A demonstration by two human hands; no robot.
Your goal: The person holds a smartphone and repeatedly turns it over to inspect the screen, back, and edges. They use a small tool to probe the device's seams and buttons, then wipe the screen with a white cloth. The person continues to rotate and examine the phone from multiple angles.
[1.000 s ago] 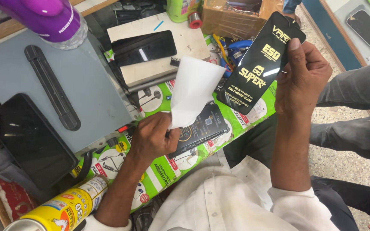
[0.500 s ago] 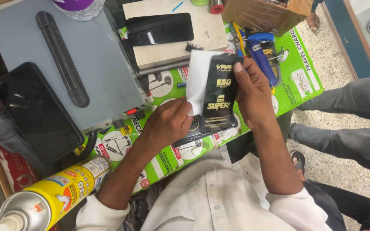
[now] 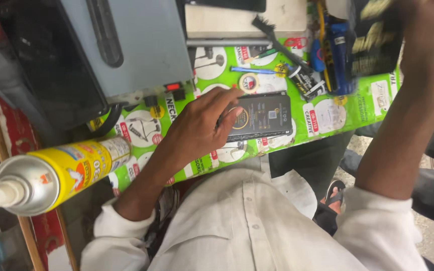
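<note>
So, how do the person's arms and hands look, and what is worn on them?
Both hands, left hand and right hand, are bare: no gloves, and no rings or watch visible. The forearms are uncovered; white shirt sleeves are rolled up near the elbows. The right hand is blurred.

We are at a small phone-repair workbench. The work surface point(image 3: 327, 118) is covered by a green printed mat showing accessories. A grey machine point(image 3: 141, 45) with a red switch stands at the back. A dark phone point(image 3: 259, 116) lies flat on the mat. Hand tools, including a brush point(image 3: 272, 37) and a blue-handled tool point(image 3: 335, 55), are clustered nearby. A yellow spray can point(image 3: 61, 173) stands at the edge.
</note>
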